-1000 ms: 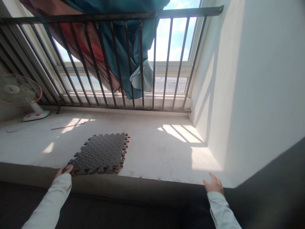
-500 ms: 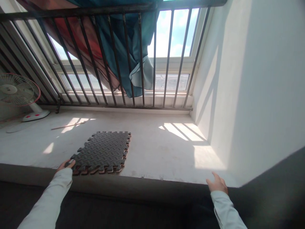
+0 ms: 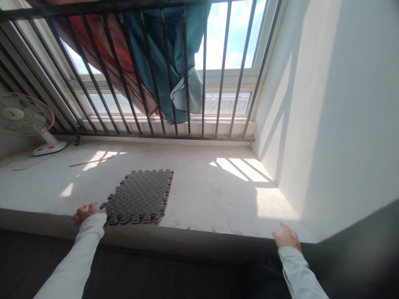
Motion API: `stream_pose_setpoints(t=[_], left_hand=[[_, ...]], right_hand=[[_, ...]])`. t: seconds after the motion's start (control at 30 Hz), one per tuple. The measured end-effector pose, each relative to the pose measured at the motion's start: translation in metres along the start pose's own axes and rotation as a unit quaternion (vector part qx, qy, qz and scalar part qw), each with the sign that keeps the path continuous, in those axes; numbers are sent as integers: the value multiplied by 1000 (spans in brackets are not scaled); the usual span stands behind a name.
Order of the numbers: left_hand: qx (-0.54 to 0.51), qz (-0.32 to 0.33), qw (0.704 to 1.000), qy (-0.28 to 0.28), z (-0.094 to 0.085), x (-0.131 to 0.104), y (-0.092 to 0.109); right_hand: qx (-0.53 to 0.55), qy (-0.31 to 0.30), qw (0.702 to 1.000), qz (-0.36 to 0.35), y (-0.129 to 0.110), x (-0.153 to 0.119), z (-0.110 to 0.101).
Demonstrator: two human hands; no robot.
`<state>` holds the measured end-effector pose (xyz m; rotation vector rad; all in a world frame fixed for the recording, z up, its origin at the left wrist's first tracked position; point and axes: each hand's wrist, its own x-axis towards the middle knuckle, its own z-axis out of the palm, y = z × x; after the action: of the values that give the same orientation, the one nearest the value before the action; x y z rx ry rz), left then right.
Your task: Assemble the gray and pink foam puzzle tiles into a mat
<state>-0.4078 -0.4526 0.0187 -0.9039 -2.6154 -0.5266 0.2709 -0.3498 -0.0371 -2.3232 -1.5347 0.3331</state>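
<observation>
A stack of dark grey foam mats (image 3: 140, 195) with interlocking edges lies on the white ledge (image 3: 199, 187), its near edge along the ledge's front. My left hand (image 3: 87, 214) is beside the near left corner of the mats, its fingers apart and curled a little, with nothing seen in them; whether it touches the corner I cannot tell. Far from the mats, my right hand (image 3: 287, 237) hovers at the front edge of the ledge on the right, thumb and fingers apart, holding nothing.
A white fan (image 3: 46, 141) stands at the far left of the ledge, near a thin stick (image 3: 92, 161). Dark metal railings (image 3: 204, 83) run before the window, with a red and teal curtain (image 3: 162, 62) behind them. A white wall (image 3: 327, 124) closes the right side.
My left hand has come off the corner of the mats, its fingers opening. The whole view has shifted slightly; my right hand keeps nearly the same pose.
</observation>
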Motion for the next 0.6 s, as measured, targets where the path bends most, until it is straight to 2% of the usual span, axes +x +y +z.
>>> stream_pose_setpoints(t=[0.03, 0.07, 0.1, 0.17, 0.23, 0.3, 0.37, 0.5, 0.6], left_hand=[[21, 70, 997, 12, -2, -7, 13], [15, 160, 987, -10, -4, -15, 29], [-4, 260, 964, -57, -5, -24, 47], [-24, 419, 892, -167, -7, -42, 86], [-2, 504, 823, -263, -7, -57, 124], [55, 517, 787, -331, -9, -67, 154], [113, 510, 768, -371, -14, -71, 174], [190, 506, 730, -417, -28, -74, 196], [228, 494, 720, -430, -37, -81, 205]], right_hand=[[-3, -14, 1000, 4, -1, 1, 0], [-6, -31, 999, 10, -2, 2, 0], [-9, -47, 999, 15, -2, 3, 0], [-14, -62, 998, 15, -3, 5, 1], [-17, -50, 999, 5, -4, 4, 1], [-18, -23, 1000, -5, -5, 1, 2], [-19, -6, 1000, 0, -4, -1, 2], [-29, 7, 999, 16, 1, 0, 4], [-26, 27, 999, 1, 3, 2, 7]])
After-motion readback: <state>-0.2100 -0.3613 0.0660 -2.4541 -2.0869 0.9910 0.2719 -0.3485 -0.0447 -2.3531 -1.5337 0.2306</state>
